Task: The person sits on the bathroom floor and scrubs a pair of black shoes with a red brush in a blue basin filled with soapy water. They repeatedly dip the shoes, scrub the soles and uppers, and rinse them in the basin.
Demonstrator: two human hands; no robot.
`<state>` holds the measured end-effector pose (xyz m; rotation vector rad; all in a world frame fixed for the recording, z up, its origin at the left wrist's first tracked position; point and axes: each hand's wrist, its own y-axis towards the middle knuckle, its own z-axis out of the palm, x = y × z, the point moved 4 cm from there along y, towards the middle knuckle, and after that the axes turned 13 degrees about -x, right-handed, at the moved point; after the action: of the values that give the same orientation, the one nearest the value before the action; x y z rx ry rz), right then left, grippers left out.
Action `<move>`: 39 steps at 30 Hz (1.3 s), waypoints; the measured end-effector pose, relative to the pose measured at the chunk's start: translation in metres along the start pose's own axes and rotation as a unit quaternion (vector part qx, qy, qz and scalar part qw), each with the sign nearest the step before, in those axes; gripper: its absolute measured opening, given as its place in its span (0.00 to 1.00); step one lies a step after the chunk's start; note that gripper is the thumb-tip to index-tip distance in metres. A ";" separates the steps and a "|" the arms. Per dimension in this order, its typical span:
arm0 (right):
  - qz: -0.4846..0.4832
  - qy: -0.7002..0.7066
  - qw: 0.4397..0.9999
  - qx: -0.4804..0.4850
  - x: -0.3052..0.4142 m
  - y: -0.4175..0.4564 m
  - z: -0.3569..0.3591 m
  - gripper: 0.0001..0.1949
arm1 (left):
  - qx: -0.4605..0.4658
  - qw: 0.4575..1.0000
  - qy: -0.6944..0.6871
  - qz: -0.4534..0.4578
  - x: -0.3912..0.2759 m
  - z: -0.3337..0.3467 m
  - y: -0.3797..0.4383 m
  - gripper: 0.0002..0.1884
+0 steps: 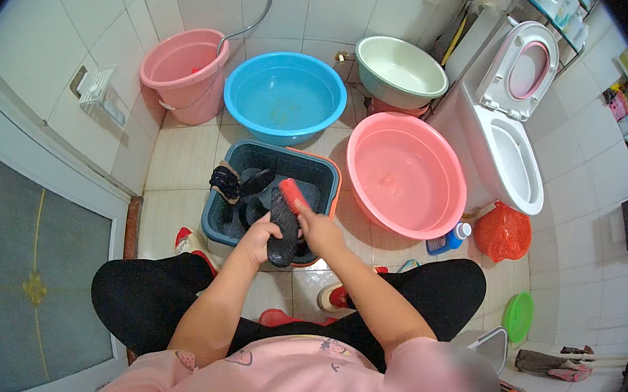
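Note:
My left hand (258,239) grips a black shoe (282,246) by its side, the long dark face of it turned up towards me. In my right hand (321,233) is a red scrubbing brush (293,193), held against the shoe's far end. Both hands are over a dark grey-blue rectangular tub (226,236) with an orange edge on its right side. Inside the tub are other dark footwear pieces, among them a black one (257,182) leaning at the left. A black and tan item (226,181) hangs over the tub's left rim.
Behind the tub stand a blue basin (289,61), a pink bucket (187,104) with a hose, and a pale green basin (397,91). To the right are a pink basin (404,178), a blue bottle (446,241), a red basket (502,232) and a toilet (516,156). A door (19,254) is at left.

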<state>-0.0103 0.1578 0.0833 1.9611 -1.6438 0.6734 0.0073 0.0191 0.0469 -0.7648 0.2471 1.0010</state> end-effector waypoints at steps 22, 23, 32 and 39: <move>-0.053 0.110 0.990 -0.070 0.021 -0.006 0.023 0.19 | -0.084 0.992 -0.077 0.059 -0.001 0.006 -0.005 0.41; -0.022 0.115 0.993 -0.035 0.017 -0.012 0.028 0.19 | -0.070 0.992 -0.079 0.062 0.000 0.002 -0.002 0.41; -0.112 -0.041 0.993 0.005 0.016 -0.004 0.003 0.20 | -0.035 0.998 -0.040 0.028 -0.009 -0.005 -0.002 0.35; -0.111 -0.055 0.992 0.032 0.023 -0.007 -0.007 0.18 | -0.028 0.997 -0.058 0.051 -0.006 -0.005 0.000 0.36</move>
<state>0.0001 0.1460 0.1034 2.2215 -1.4524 0.5469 0.0046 0.0117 0.0463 -0.7482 0.1592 1.1496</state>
